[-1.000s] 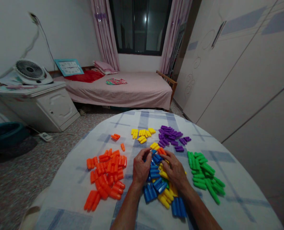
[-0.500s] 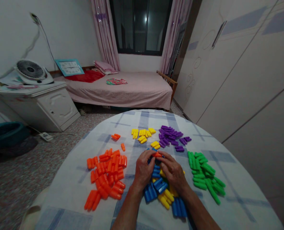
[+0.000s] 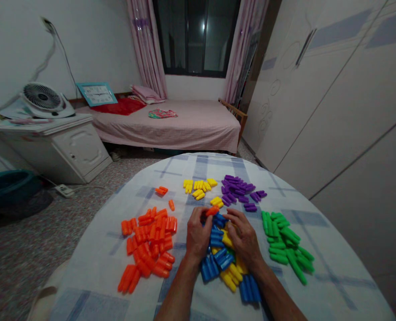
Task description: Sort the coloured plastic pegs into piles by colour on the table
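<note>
My left hand (image 3: pixel 198 232) pinches an orange plastic piece (image 3: pixel 212 210) between thumb and fingers, above the far end of a mixed pile. My right hand (image 3: pixel 243 234) is beside it with its fingers apart, close over the pile; whether its fingertips touch a piece is hard to tell. Under and between the hands lie blue ribbed pieces (image 3: pixel 210 268) and yellow pieces (image 3: pixel 231 277), with a bit of green showing among them. Part of this pile is hidden by my hands. To the left spreads a heap of orange pieces (image 3: pixel 149 243).
Small yellow pieces (image 3: pixel 198 194) and a purple heap (image 3: pixel 237 189) lie beyond my hands. Green sticks (image 3: pixel 286 243) are on the right. A checked cloth (image 3: pixel 335 249) covers the rounded table. Past it stand a bed (image 3: pixel 198 127), a cabinet (image 3: pixel 80 151) with a fan (image 3: pixel 44 98), and a wardrobe (image 3: pixel 335 98).
My right hand has let go of the orange piece and moved slightly right and apart. The piece stays in my left hand, shifted a little left and up.
</note>
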Motion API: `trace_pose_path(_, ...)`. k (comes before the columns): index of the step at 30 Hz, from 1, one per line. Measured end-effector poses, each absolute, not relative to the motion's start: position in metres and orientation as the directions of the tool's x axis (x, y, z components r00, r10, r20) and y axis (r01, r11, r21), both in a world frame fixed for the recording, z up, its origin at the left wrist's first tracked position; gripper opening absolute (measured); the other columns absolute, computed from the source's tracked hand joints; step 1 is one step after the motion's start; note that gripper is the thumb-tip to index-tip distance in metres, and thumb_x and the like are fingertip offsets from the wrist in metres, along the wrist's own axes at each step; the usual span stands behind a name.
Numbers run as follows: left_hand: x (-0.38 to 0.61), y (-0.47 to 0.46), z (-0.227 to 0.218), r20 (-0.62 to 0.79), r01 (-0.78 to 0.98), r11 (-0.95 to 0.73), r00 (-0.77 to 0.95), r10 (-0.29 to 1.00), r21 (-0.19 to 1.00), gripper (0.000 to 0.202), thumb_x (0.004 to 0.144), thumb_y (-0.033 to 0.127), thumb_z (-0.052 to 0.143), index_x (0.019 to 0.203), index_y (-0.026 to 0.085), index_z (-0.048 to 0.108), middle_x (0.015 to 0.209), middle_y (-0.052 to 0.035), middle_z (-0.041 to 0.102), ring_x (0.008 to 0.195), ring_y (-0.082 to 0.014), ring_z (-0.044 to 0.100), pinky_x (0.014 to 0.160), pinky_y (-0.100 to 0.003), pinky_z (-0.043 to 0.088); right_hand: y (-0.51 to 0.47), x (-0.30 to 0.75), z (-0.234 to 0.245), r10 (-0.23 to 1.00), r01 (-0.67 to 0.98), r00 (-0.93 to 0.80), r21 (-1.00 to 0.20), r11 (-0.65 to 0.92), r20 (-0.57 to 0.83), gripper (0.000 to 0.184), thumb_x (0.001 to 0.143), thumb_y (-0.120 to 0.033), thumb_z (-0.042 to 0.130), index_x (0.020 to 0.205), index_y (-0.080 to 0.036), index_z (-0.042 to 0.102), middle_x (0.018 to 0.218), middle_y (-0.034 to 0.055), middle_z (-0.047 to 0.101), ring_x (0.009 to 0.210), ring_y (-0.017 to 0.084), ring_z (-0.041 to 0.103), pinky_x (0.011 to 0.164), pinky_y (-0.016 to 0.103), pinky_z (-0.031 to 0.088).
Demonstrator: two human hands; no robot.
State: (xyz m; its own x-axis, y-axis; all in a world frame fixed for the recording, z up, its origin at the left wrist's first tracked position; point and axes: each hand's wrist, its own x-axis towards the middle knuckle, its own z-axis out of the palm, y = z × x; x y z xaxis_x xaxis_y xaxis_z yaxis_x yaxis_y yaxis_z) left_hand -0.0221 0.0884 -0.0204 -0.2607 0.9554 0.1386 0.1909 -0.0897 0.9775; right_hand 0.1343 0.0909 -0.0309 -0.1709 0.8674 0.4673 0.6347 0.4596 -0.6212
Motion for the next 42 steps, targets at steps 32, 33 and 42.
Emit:
trace_pose_path(32,-0.037,0.103,-0.019,-0.289,-0.642,-0.260,-0.619,0.730,0.721,0.033,0.067,0.002,0.056,0.098,0.014,0.052,0.104,-0.0049,0.063,0.088,-0.0090,0.068,0.079,-0.015,0.055,0.092,0.134,-0.030,0.939,0.629,-0.146,-0.703,0.332,0.313,0.026,0.087,-0.024,0.043,0.101,-0.020,0.065,0.115,0.0047,0.059,0.108,0.013,0.057,0.099,0.029,0.047)
trace_pose_path(33,-0.037,0.103,-0.019,-0.291,-0.646,-0.264,-0.619,0.729,0.716,0.034,0.067,0.002,0.056,0.098,0.014,0.051,0.104,-0.0050,0.063,0.088,-0.0093,0.068,0.079,-0.016,0.055,0.092,0.134,-0.030,0.937,0.630,-0.148,-0.700,0.337,0.317,0.026,0.087,-0.024,0.043,0.100,-0.020,0.065,0.115,0.0048,0.059,0.108,0.013,0.057,0.098,0.029,0.047)
trace_pose_path(42,-0.038,0.101,-0.016,-0.277,-0.638,-0.261,-0.616,0.737,0.725,0.031,0.068,0.004,0.056,0.096,0.015,0.048,0.099,-0.0057,0.065,0.087,-0.0101,0.068,0.084,-0.022,0.055,0.093,0.134,-0.030,0.934,0.631,-0.149,-0.696,0.343,0.326,0.026,0.087,-0.022,0.044,0.100,-0.020,0.065,0.114,0.0045,0.060,0.107,0.013,0.058,0.098,0.029,0.047)
